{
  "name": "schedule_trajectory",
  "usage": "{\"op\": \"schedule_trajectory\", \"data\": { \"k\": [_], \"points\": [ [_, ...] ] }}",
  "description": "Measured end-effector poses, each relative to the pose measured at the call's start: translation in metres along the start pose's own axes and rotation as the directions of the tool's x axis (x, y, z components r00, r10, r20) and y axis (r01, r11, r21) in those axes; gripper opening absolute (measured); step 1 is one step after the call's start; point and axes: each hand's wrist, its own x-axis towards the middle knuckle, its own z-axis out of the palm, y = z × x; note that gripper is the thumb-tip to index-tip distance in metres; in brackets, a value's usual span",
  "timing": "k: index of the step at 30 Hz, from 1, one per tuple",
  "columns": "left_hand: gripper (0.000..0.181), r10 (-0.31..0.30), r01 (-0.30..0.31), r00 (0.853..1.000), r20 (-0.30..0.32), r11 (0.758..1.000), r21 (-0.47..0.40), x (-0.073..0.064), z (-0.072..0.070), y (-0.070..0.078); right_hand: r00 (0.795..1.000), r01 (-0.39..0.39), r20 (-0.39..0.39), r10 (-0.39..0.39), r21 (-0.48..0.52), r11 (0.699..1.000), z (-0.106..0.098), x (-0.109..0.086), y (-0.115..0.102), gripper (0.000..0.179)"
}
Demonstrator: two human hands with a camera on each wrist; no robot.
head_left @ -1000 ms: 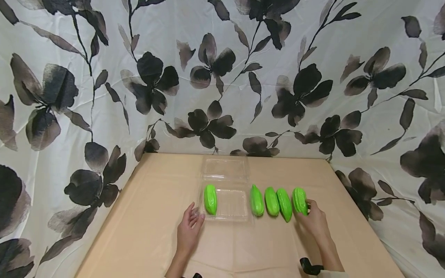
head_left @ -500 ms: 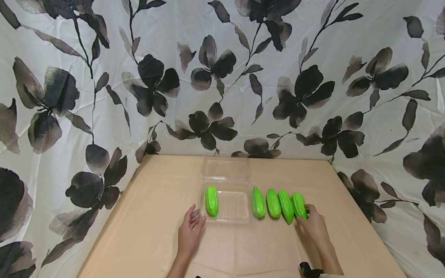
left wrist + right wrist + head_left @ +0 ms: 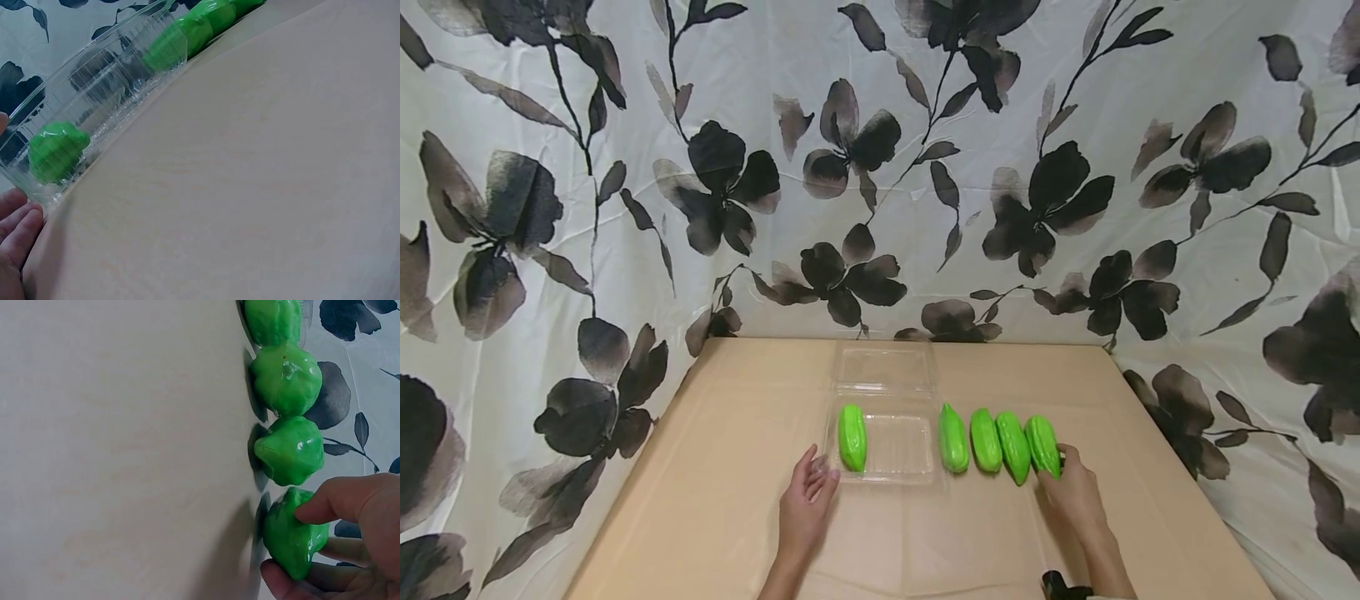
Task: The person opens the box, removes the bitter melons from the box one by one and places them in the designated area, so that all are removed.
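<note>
Glossy green, ridged, cucumber-shaped vegetables lie on the table. My right hand holds the rightmost cucumber-shaped vegetable between thumb and fingers, at the end of a row close beside its neighbour. Two more in that row stand farther left, the leftmost vegetable near the container's right side. A clear plastic hinged container lies with its lid folded back. One vegetable is inside, along its left wall. My left hand holds the container's front left corner, fingertips around it.
The work surface is a light brown table. Behind it and along both sides hangs a white cloth printed with dark flowers. A black strap part shows by the right wrist.
My right hand has shifted the rightmost vegetable slightly left and nearer, so it now slants close against its neighbour. The left hand and the container stay in place.
</note>
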Motion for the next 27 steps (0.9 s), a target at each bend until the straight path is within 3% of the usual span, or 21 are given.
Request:
{"op": "schedule_trajectory", "data": {
  "k": [3,13,21,27],
  "points": [
    [0.062,-0.002,0.002,1.0,-0.005,1.0,0.005,0.0,0.0,0.0,1.0,-0.013,0.007,0.013,0.01,1.0,0.001,0.0,0.001,0.067],
    [0.061,-0.005,0.005,1.0,0.009,1.0,0.02,-0.001,-0.002,0.001,0.997,-0.013,-0.071,0.014,0.019,1.0,-0.006,-0.001,-0.011,0.067],
    [0.061,-0.005,0.005,1.0,0.002,1.0,0.027,-0.002,-0.002,0.002,0.977,0.075,-0.209,-0.053,0.096,0.993,-0.003,-0.004,-0.032,0.058],
    [0.06,-0.006,0.007,1.0,-0.01,0.999,0.032,-0.002,0.0,0.002,0.967,0.1,-0.246,-0.069,0.119,0.988,0.005,-0.003,-0.054,0.057]
  ]
}}
